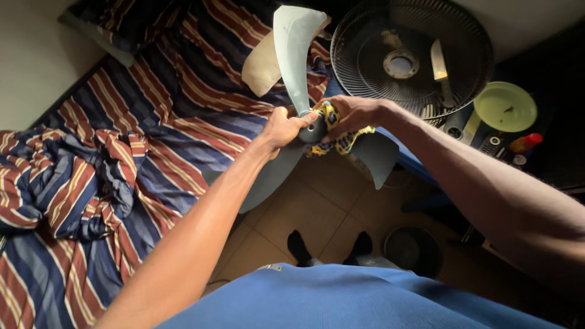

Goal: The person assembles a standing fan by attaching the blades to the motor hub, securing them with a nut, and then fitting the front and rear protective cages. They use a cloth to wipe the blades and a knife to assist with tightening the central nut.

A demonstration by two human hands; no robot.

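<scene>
My left hand (pixel 283 128) grips the hub of a grey three-bladed fan propeller (pixel 297 55) held in front of me over the floor. One blade points up, one hangs lower right (pixel 375 155), one lower left. My right hand (pixel 353 113) presses a yellow cloth with dark spots (pixel 332 119) against the hub.
A bed with a red, blue and white striped sheet (pixel 122 158) fills the left. A black fan grille with its motor (pixel 411 55) stands at upper right. A pale green lid (pixel 504 106), a remote and small items lie at the right. A dark round object (pixel 412 248) sits on the tiled floor.
</scene>
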